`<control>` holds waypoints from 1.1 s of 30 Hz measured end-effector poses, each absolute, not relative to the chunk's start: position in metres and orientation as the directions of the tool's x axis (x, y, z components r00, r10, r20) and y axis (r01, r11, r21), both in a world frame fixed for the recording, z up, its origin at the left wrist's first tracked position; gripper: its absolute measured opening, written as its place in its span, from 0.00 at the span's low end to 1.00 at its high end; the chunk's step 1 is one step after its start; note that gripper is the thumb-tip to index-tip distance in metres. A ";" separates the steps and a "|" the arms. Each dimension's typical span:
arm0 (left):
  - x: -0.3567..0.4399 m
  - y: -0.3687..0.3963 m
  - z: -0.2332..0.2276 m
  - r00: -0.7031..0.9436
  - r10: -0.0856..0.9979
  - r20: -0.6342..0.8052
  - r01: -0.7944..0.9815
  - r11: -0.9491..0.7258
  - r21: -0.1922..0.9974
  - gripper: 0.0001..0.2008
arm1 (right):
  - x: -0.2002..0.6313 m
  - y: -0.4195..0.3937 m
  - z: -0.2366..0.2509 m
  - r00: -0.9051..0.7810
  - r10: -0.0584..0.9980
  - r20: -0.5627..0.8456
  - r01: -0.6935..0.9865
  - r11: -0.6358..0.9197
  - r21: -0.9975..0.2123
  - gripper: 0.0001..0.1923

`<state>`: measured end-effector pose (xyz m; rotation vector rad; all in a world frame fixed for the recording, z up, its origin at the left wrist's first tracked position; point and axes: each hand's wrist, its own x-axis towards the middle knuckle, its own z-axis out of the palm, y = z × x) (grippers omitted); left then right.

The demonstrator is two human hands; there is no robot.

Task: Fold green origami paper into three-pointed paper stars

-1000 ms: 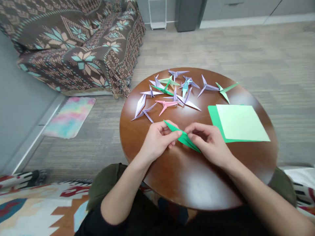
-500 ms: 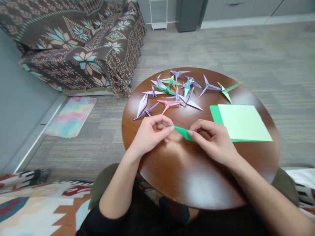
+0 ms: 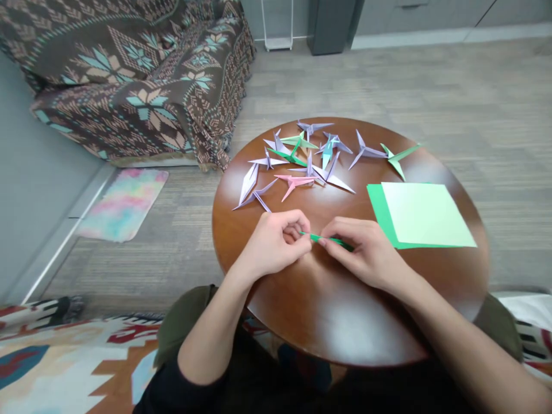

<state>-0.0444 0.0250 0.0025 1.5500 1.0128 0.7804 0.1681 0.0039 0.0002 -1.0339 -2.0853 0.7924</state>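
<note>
Between my two hands is a narrow piece of folded green paper, seen nearly edge-on above the table. My left hand pinches its left end between thumb and fingers. Closed on the paper's middle is my right hand, whose fingers hide much of the right part. Beyond my hands lie several folded paper cranes, among them a pink crane, a dark green crane and several purple ones. A light green crane sits farther right.
A stack of square paper, with a pale green sheet over a green sheet, rests on the right of the round brown table. A draped sofa stands at the far left, near a pastel mat.
My right hand has slid left along the green paper, closer to my left hand. Both hands are slightly lower, and the paper has turned from its broad side to a thin edge.
</note>
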 end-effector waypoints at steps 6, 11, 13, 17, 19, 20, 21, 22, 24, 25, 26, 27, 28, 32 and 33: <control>-0.065 0.035 0.008 0.413 0.910 -0.044 0.206 -0.046 0.978 0.04 | 0.174 0.004 0.000 -0.481 0.831 0.280 0.486 0.518 -0.704 0.07; -0.068 0.037 0.013 0.344 0.937 -0.059 0.088 0.030 0.996 0.05 | 0.174 0.004 0.000 -0.385 0.895 0.225 0.444 0.393 -0.806 0.07; -0.060 0.034 0.012 0.429 0.896 -0.114 0.056 0.100 0.993 0.09 | 0.172 0.003 0.001 -0.361 0.915 0.178 0.418 0.330 -0.847 0.07; -0.044 0.028 0.009 0.483 0.864 -0.142 -0.027 0.177 0.984 0.09 | 0.166 0.001 0.005 -0.333 0.939 0.089 0.369 0.217 -0.904 0.07; -0.041 0.027 0.007 0.481 0.865 -0.144 -0.057 0.194 0.979 0.10 | 0.165 0.001 0.007 -0.322 0.946 0.046 0.344 0.162 -0.925 0.07; -0.041 0.028 0.006 0.480 0.865 -0.147 -0.066 0.202 0.977 0.11 | 0.164 0.001 0.007 -0.314 0.949 0.031 0.331 0.139 -0.933 0.08; -0.041 0.028 0.006 0.478 0.865 -0.151 -0.072 0.209 0.975 0.12 | 0.164 0.001 0.008 -0.305 0.952 0.018 0.319 0.120 -0.940 0.09; -0.041 0.028 0.006 0.475 0.866 -0.155 -0.076 0.216 0.973 0.13 | 0.163 0.001 0.008 -0.296 0.955 0.008 0.309 0.103 -0.945 0.10; -0.042 0.028 0.004 0.462 0.872 -0.163 -0.084 0.226 0.970 0.13 | 0.163 0.002 0.007 -0.275 0.961 -0.011 0.292 0.073 -0.954 0.11; -0.041 0.028 0.003 0.453 0.876 -0.166 -0.086 0.229 0.970 0.13 | 0.162 0.002 0.006 -0.267 0.964 -0.020 0.286 0.060 -0.956 0.12; -0.040 0.028 0.002 0.442 0.881 -0.169 -0.086 0.229 0.970 0.13 | 0.162 0.002 0.005 -0.260 0.965 -0.027 0.284 0.049 -0.958 0.11; -0.039 0.029 0.001 0.431 0.886 -0.170 -0.084 0.227 0.970 0.13 | 0.162 0.003 0.004 -0.253 0.967 -0.031 0.285 0.044 -0.957 0.11; -0.038 0.029 0.000 0.420 0.891 -0.172 -0.080 0.225 0.971 0.13 | 0.162 0.003 0.003 -0.246 0.969 -0.027 0.289 0.047 -0.956 0.11; -0.033 0.029 -0.002 0.394 0.900 -0.188 -0.059 0.229 0.972 0.09 | 0.161 0.002 0.001 -0.242 0.969 0.054 0.340 0.136 -0.931 0.09; -0.033 0.029 -0.002 0.389 0.901 -0.192 -0.053 0.229 0.972 0.08 | 0.161 0.001 0.001 -0.252 0.964 0.081 0.359 0.171 -0.918 0.09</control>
